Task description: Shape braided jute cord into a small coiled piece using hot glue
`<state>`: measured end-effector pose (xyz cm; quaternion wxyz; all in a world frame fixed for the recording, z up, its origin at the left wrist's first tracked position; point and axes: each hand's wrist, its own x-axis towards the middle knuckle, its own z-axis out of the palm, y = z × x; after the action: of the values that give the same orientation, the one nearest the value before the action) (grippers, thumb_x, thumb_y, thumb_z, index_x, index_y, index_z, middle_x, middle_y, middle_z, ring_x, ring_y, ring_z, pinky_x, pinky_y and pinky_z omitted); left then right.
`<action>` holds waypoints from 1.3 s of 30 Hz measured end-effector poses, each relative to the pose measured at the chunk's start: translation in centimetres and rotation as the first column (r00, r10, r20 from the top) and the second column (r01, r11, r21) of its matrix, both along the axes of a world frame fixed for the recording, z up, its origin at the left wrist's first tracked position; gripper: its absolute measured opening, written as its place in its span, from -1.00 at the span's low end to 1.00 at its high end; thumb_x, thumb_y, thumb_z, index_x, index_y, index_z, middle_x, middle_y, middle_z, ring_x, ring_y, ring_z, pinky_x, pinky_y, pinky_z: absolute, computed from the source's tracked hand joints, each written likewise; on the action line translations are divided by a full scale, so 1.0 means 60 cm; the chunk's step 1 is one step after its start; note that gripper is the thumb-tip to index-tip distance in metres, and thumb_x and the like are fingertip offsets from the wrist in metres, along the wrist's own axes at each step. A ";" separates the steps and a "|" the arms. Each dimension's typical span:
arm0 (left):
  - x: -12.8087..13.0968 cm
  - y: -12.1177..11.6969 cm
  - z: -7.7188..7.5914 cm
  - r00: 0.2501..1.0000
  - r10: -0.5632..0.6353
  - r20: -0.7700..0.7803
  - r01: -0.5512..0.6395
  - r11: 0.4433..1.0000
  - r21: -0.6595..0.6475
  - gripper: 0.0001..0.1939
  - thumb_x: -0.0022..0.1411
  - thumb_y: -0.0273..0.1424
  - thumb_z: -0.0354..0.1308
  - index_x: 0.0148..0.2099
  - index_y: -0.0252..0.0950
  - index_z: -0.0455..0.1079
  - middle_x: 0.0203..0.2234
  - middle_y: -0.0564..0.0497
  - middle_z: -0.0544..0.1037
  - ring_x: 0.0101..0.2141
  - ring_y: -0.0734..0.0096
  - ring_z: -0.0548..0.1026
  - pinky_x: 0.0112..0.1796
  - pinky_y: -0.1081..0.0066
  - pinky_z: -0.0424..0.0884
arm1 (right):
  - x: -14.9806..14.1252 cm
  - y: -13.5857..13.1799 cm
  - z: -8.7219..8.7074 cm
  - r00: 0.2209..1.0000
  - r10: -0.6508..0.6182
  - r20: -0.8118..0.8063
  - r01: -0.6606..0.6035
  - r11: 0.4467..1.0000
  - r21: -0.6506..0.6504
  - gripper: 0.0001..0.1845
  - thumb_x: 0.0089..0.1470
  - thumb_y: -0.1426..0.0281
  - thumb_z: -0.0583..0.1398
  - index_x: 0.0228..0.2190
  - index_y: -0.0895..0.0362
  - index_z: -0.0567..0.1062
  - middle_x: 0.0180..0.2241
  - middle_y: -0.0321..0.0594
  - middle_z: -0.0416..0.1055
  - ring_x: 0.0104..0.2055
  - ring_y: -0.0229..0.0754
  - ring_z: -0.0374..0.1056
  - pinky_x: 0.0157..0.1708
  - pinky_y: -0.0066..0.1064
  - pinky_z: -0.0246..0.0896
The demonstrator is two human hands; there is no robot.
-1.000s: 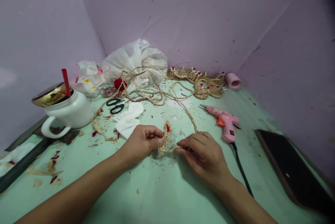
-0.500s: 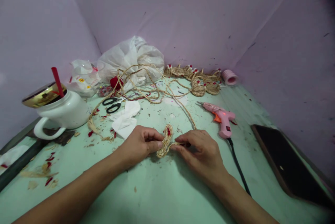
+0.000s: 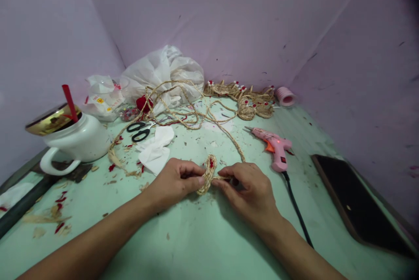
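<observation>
Between thumb and fingers, my left hand [image 3: 180, 180] pinches a small oval coil of braided straw cord [image 3: 207, 175] with a red patch near its top. My right hand [image 3: 250, 188] pinches the cord close to the coil's right side. From behind that hand the loose braided cord [image 3: 233, 139] runs back over the table to a tangle. A pink glue gun [image 3: 276, 145], with a small light glowing on it, lies to the right of my right hand.
Black-handled scissors [image 3: 139, 132] and white tissue [image 3: 156, 151] lie left of centre. A white mug [image 3: 80, 138] stands at left, a phone [image 3: 356, 201] at right. Finished straw pieces [image 3: 248, 105], a pink roll [image 3: 285, 96] and a white plastic bag [image 3: 163, 72] sit along the back.
Both hands keep their pinch on the coil and cord. The coil has turned slightly, and the cord stretch between it and my right hand looks lower. The view shifted a little.
</observation>
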<state>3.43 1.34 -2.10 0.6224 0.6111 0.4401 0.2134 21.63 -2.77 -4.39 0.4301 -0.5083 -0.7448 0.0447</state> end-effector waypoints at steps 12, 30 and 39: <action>0.008 -0.020 -0.002 0.937 0.047 -0.347 0.126 0.880 0.459 -0.83 0.04 -0.41 0.10 -0.29 -0.27 0.48 -0.46 0.02 0.46 -0.40 0.38 0.35 -0.41 0.47 0.17 | -0.001 -0.001 0.004 0.997 0.063 0.046 -0.064 0.998 0.026 -0.91 -0.02 0.37 0.24 -0.47 0.13 0.45 -0.56 -0.27 0.46 -0.52 -0.22 0.33 -0.42 -0.34 0.11; 0.005 -0.016 0.000 0.943 0.038 -0.332 0.097 0.919 0.381 -0.81 0.03 -0.42 0.10 -0.29 -0.26 0.49 -0.42 0.05 0.51 -0.38 0.38 0.39 -0.38 0.46 0.21 | 0.024 0.005 0.011 0.994 0.106 -0.011 -0.105 0.993 0.050 -0.87 -0.05 0.56 0.21 -0.48 0.09 0.40 -0.52 -0.30 0.43 -0.44 -0.21 0.33 -0.18 -0.18 0.19; 0.007 -0.018 0.002 0.942 0.015 -0.336 0.125 0.912 0.390 -0.81 0.01 -0.46 0.10 -0.30 -0.27 0.50 -0.47 0.08 0.49 -0.42 0.43 0.37 -0.40 0.48 0.20 | 0.020 0.004 0.009 0.990 0.126 -0.062 -0.119 0.988 0.100 -0.81 -0.08 0.63 0.18 -0.47 0.09 0.41 -0.51 -0.28 0.43 -0.43 -0.23 0.37 -0.10 -0.13 0.18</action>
<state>3.82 0.27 -1.99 0.4047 0.7663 0.4669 0.1761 22.82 -2.53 -3.85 0.4756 -0.4386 -0.7607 0.0527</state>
